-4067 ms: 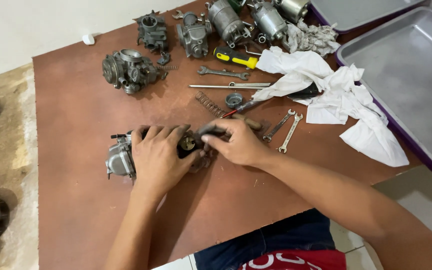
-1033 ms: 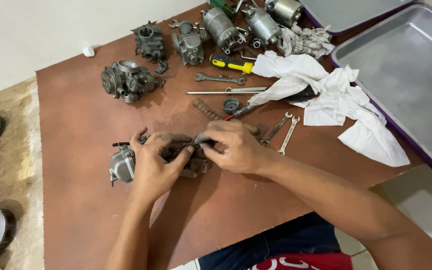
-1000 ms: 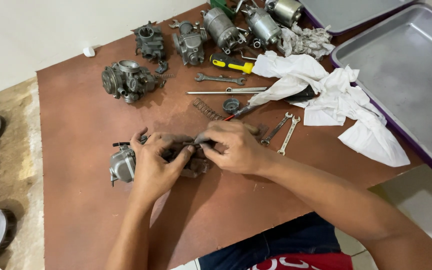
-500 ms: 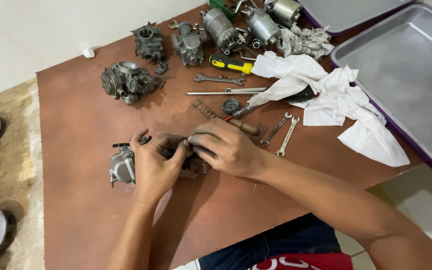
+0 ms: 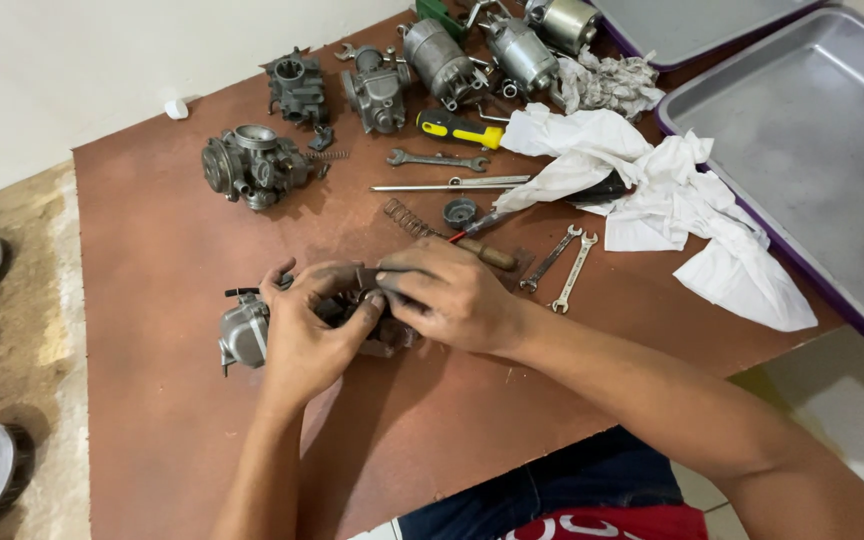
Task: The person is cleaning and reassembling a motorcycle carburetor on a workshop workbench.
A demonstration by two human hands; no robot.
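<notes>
Both hands are covering most of the grey metal engine part [image 5: 252,335], so only its left end is showing. It is lying on the brown desk [image 5: 152,420], near the front edge and a bit left of the middle. The left hand [image 5: 307,335] is lying over the part with its fingers [image 5: 367,305] curled around it, holding it. The right hand [image 5: 452,300] is reaching in from the right, palm down, its fingers closed and pressing on the top of the part. If it is pinching something small, I cannot tell. Half a second ago the hands were sitting the same way, and the part is staying in the same place. A wooden-handled tool [image 5: 487,252] is lying just behind the right hand.
</notes>
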